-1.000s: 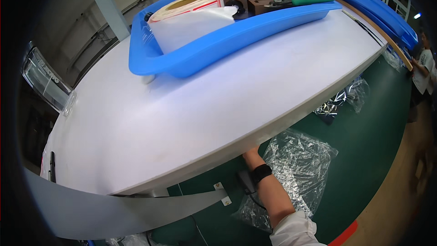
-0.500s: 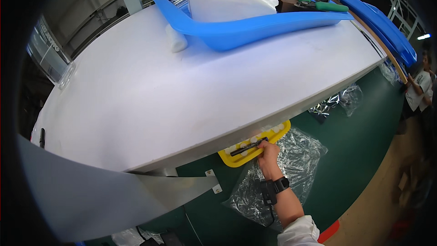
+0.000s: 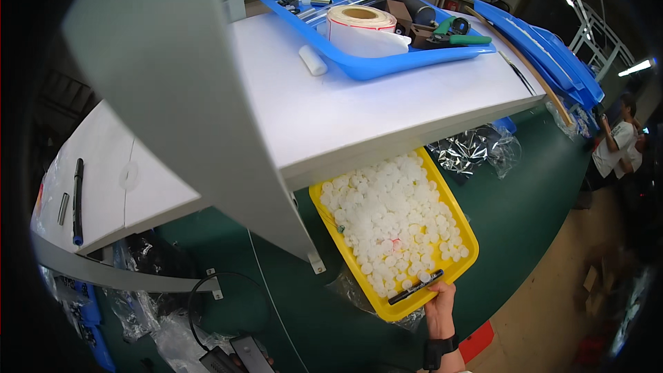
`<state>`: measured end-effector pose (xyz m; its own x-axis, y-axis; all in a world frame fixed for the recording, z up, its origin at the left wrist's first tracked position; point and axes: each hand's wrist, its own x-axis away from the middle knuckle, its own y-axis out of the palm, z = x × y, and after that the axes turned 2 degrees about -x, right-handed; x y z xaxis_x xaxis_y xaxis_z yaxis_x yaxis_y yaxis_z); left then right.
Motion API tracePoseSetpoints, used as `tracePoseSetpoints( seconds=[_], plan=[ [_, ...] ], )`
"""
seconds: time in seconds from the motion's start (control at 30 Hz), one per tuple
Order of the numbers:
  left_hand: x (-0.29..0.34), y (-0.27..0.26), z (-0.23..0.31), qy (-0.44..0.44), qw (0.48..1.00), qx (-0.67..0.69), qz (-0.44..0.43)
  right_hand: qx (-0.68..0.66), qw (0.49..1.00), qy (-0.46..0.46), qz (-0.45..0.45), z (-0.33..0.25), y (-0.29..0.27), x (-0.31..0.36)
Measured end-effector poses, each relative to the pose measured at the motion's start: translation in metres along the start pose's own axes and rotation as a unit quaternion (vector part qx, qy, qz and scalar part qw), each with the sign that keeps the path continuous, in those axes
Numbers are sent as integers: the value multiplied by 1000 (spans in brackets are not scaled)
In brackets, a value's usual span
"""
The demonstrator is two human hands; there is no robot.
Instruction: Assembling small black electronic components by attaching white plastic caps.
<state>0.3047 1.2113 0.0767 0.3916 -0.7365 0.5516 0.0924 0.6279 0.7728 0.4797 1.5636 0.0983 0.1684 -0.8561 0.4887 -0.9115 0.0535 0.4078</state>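
My right hand [image 3: 440, 302] grips the near right rim of a yellow tray [image 3: 464, 243], thumb over the edge. Many small white, round plastic pieces [image 3: 387, 214] fill the tray. A black marker pen [image 3: 416, 287] lies across them along the near end, close to my thumb. The tray's far end is beneath the overhanging white shelf. Down at the lower edge, a dark box-like device with a cable [image 3: 250, 354] appears; small bits of skin beside it look like my left hand [image 3: 270, 360], its fingers mostly hidden.
A grey metal upright [image 3: 228, 110] stands left of the tray. On the white shelf [image 3: 345, 117] sits a blue tray [image 3: 387, 68] with a label roll and green-handled tool. Clear plastic bags lie on the green table [image 3: 525, 200]. Two people [image 3: 618, 141] stand at far right.
The yellow tray has been drawn out from beneath the shelf toward me, exposing its many white pieces. My right hand moved nearer with it. The view has shifted, showing more on the left.
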Motion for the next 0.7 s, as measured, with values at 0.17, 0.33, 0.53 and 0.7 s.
tracePoseSetpoints(
  seconds=[0.17,0.33,0.53,0.7],
  plan=[
    [60,-9,-21,-9,1000,16,0,-12,1000,2,26,-9,-69,81],
    [66,-55,-57,31,999,18,-32,-39,999,-4,-8,26,-138,87],
    [104,-100,-75,138,988,40,-56,-47,995,-1,-84,73,-190,84],
    [187,-143,-85,209,973,94,-27,-35,977,46,-205,108,-241,135]
  ],
)
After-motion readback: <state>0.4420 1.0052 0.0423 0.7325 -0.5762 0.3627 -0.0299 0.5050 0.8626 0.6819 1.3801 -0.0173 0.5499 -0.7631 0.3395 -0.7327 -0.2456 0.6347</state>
